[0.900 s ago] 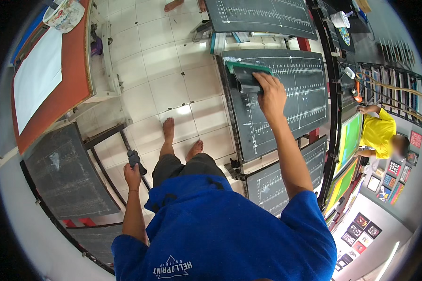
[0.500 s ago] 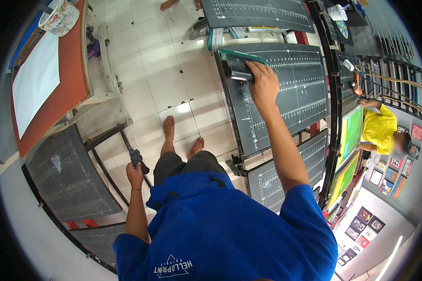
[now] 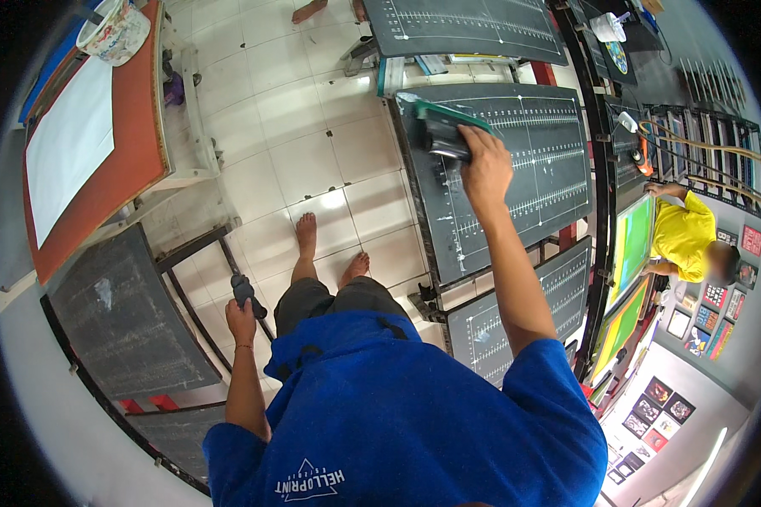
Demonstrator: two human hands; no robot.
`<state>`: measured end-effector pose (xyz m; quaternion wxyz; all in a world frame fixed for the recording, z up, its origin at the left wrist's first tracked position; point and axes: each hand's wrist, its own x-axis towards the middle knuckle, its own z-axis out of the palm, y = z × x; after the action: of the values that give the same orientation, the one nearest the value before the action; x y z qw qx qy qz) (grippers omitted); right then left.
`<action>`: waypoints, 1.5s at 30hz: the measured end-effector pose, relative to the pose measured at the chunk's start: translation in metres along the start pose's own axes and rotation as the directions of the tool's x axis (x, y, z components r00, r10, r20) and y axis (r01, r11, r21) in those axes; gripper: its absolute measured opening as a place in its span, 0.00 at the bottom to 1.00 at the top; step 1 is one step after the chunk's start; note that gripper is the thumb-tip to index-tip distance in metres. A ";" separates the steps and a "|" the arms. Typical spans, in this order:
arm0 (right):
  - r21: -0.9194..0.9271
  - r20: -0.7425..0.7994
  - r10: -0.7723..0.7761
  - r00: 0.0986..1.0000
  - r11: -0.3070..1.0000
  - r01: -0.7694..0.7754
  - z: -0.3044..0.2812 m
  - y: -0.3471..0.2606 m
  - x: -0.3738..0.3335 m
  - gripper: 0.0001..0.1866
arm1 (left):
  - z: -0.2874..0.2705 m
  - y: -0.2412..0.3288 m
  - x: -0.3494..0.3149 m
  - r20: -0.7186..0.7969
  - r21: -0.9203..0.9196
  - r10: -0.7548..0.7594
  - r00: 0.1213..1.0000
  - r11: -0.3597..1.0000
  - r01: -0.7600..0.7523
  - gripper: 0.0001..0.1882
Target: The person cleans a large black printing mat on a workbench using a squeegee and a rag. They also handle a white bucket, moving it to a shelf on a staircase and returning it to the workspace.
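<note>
My right hand [image 3: 487, 169] is closed round the handle of a dark squeegee [image 3: 445, 144] with a green blade [image 3: 453, 117]. It is held at the left end of a black printing board [image 3: 516, 211] marked with white ruler lines; whether the blade touches the surface, I cannot tell. A whitish smear [image 3: 408, 97] shows at the board's far left corner. Down at my left side, my left hand [image 3: 240, 322] grips a dark, bundled cloth [image 3: 246, 294] above the tiled floor.
More black boards lie beyond [image 3: 465, 29] and nearer [image 3: 524, 308]. To the left stands a red-brown table [image 3: 135, 160] with a white sheet [image 3: 72, 148] and a paint-stained bucket [image 3: 114, 32]. A person in yellow [image 3: 683, 232] works at a green-yellow screen [image 3: 632, 241] on the right.
My right hand has moved the squeegee a little to the right and toward me, off the board's far left corner. My left hand has barely shifted, still holding the dark cloth.
</note>
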<state>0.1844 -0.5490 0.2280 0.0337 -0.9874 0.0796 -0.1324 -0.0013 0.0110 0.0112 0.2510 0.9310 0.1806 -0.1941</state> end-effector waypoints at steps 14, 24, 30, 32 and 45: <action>-0.058 0.066 0.203 0.977 0.978 -0.199 0.007 -0.042 0.029 0.24 | 0.020 -0.011 0.008 -0.009 0.001 0.075 0.997 0.997 -0.075 0.15; 0.090 0.071 -0.341 0.937 0.938 0.334 0.008 -0.010 0.050 0.26 | 0.068 0.197 0.079 0.068 -0.519 0.284 0.957 0.829 -0.209 0.19; 0.167 0.199 -0.466 0.862 0.883 0.439 -0.023 0.019 0.019 0.30 | 0.068 0.352 0.075 0.251 -0.770 0.464 0.850 0.628 -0.115 0.19; 0.132 0.205 -0.474 0.856 0.880 0.456 -0.032 0.026 -0.008 0.29 | 0.076 0.369 0.060 0.297 -0.799 0.474 0.829 0.599 -0.056 0.19; 0.157 0.298 -0.306 0.904 0.950 0.270 -0.100 0.058 -0.227 0.35 | 0.164 0.313 -0.091 0.634 -0.773 0.552 0.541 0.473 0.423 0.21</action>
<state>-0.0673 -0.5733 0.2610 0.0813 -0.9932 -0.0812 0.0211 0.0121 -0.3520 0.0458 0.7500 0.4517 0.0661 -0.4786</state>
